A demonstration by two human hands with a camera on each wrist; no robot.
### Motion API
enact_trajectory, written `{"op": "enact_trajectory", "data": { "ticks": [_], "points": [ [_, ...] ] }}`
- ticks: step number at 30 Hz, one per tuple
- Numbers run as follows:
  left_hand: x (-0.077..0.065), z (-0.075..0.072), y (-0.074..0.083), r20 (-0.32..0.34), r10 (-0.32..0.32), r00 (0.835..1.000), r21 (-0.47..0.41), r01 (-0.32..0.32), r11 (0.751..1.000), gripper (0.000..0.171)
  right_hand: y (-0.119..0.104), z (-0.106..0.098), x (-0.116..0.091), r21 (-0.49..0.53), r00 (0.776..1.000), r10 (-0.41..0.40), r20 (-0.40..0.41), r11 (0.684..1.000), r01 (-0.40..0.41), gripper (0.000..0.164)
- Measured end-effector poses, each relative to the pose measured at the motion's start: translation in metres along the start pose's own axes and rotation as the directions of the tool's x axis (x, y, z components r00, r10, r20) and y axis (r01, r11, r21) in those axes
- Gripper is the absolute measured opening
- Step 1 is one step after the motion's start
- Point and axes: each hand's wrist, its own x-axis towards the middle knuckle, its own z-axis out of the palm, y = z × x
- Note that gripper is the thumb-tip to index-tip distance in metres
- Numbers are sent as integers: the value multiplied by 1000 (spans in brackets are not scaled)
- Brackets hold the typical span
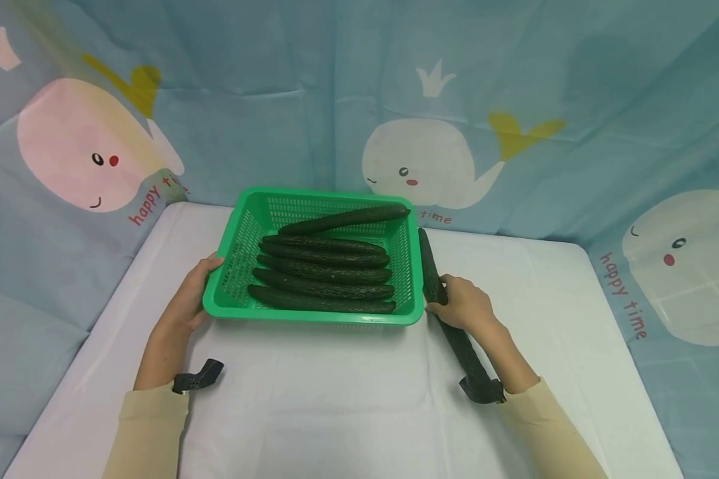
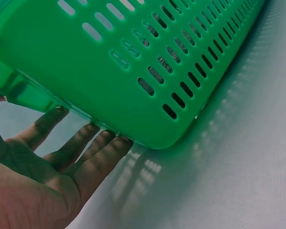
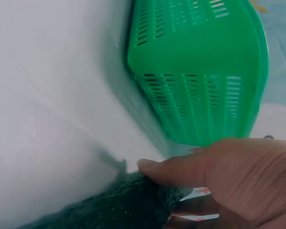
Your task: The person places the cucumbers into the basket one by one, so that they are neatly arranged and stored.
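A green plastic basket (image 1: 314,318) with slotted walls holds several long dark green cucumbers (image 1: 323,289). At its left end is my left hand (image 1: 193,296); in the left wrist view its extended fingers (image 2: 97,155) touch the basket's outer side with their tips, below the rim. My right hand (image 1: 464,303) grips another cucumber (image 1: 464,349) around its middle, thumb on the near side. That cucumber lies lengthwise along the right of the basket, its far end beside the basket wall. In the right wrist view the thumb (image 3: 181,171) presses on its bumpy skin, while the other fingers are partly hidden behind it.
The basket stands on a table with a white cloth (image 1: 335,399). A blue curtain (image 1: 311,133) printed with whales hangs behind the table and along both sides. Each wrist wears a small black camera (image 1: 199,377).
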Motion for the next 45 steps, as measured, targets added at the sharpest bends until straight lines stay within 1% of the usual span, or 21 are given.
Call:
{"op": "enact_trajectory", "data": {
  "ticks": [6, 8, 11, 15, 21, 31, 37, 45],
  "points": [
    [-1, -2, -2, -3, -9, 1000, 1, 9, 1000, 79, -1, 4, -4, -41, 1000, -18, -21, 999, 17, 77],
    [-2, -3, -2, -8, -12, 1000, 4, 12, 1000, 79, -1, 6, -6, -43, 999, -20, -33, 999, 18, 75],
    [-2, -3, -2, -8, -10, 1000, 1, 10, 1000, 79, 1, 7, -7, -43, 999, -15, -43, 999, 13, 69],
    [-2, -3, -3, -5, -4, 1000, 6, 4, 1000, 78, 4, 5, -9, -34, 1000, -6, -31, 999, 5, 63],
    [-2, -2, -2, 2, -2, 1000, 6, 2, 1000, 78, 7, -1, -11, -7, 1000, -13, -24, 1000, 13, 59],
    [-2, 1, 0, -6, -29, 1000, 12, 29, 999, 78, 14, -5, -15, 28, 999, -20, -34, 999, 21, 55],
    [-1, 2, 0, -21, -41, 999, 19, 41, 999, 80, 15, -7, -18, 50, 998, -43, -40, 998, 45, 56],
    [-1, 0, 1, -19, -26, 999, 17, 27, 999, 80, 11, -18, -24, 71, 996, -62, -70, 995, 67, 56]
  ]
}}
